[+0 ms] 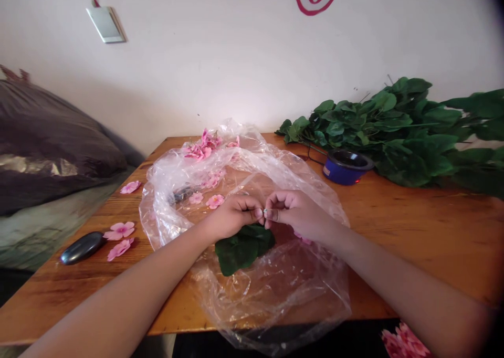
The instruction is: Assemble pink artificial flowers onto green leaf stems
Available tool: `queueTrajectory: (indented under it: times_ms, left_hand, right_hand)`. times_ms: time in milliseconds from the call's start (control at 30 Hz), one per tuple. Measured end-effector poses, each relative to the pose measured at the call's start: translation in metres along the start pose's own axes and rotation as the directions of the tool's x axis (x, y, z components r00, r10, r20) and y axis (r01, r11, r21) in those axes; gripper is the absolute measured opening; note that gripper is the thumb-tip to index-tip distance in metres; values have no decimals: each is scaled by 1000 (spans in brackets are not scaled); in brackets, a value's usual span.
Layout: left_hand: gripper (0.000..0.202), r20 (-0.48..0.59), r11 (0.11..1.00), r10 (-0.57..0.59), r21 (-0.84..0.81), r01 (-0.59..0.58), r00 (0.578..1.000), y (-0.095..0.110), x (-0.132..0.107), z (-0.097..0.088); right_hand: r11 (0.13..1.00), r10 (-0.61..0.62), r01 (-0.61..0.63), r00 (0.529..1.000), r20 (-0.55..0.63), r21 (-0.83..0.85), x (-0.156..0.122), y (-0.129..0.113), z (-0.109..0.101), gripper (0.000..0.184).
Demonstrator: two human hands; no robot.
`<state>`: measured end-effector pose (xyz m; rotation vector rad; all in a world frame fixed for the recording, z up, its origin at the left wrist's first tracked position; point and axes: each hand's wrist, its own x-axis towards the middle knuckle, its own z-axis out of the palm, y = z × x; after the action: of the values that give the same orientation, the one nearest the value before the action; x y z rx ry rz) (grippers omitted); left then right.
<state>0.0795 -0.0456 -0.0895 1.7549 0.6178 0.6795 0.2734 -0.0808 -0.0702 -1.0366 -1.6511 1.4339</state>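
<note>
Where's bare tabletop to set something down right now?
Bare wood lies between the right forearm, blue pot and green leaves. A smaller patch: between the black oval object, left forearm and near edge. Crowded: the clear plastic, with pink flowers, left hand and right hand.

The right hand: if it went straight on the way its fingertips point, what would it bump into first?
Most likely the left hand, whose fingertips lie directly opposite those of the right hand; whether they already touch is hard to tell.
</note>
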Motion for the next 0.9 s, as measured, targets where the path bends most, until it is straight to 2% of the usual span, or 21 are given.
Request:
queueTrajectory:
  times_ms: [167,400,667,900]
  left_hand:
    - [17,-24,994,-26,-105,23,999,2,1,0]
    - [18,-64,990,-24,-144,15,998,5,1,1]
    - [21,-46,999,-6,-38,4,999,7,1,2]
    - [25,-68,1000,1,23,1,998,4,1,2]
  right_hand:
    - [999,37,-37,999,-38,-13,-1,-6,1,20]
    - [998,-2,1,1000,-11,-62,1,5,-1,18]
    - [997,-3,4,1000,9,-72,5,13,-4,21]
    - [997,21,-21,1000,1,-76,2,10,-3,20]
